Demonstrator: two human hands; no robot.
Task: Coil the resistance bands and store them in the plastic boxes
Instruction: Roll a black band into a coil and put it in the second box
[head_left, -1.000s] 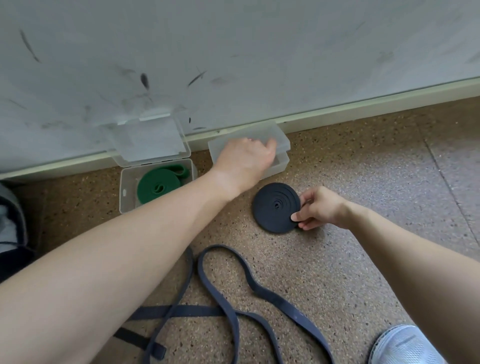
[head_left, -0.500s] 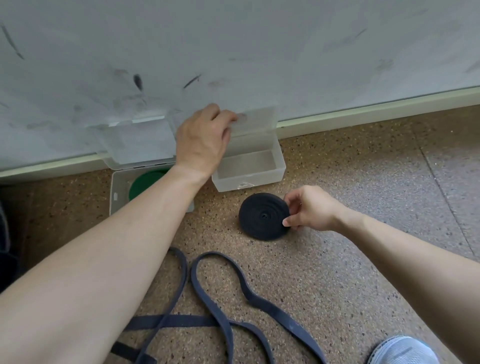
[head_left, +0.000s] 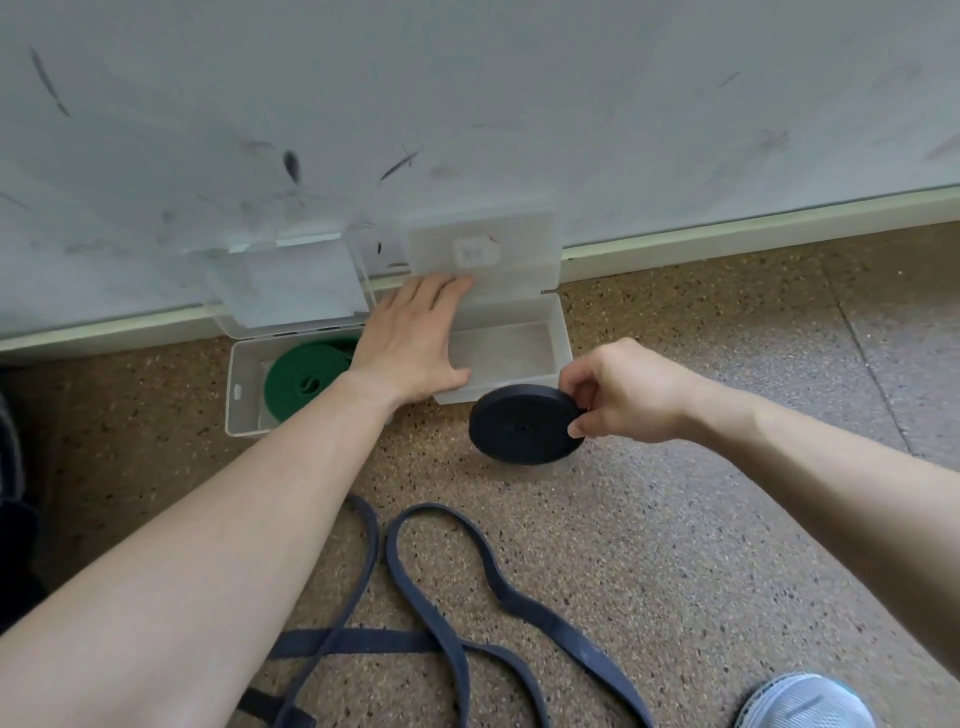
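The coiled black band (head_left: 524, 425) is pinched at its right edge by the right hand (head_left: 631, 392), raised just in front of the open plastic box (head_left: 558, 332). The left hand (head_left: 415, 338) lies flat with straight fingers on that box's left side, below its raised lid (head_left: 483, 249). Left of it, a second box (head_left: 241, 395) holds a green coil (head_left: 301, 379). An uncoiled dark band (head_left: 447, 587) sprawls on the speckled floor (head_left: 675, 545).

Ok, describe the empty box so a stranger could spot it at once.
Along the foot of the white wall stand two clear plastic boxes, lids raised. Take the right box, by the left hand. Its neighbour holds a green coil; this one holds nothing.
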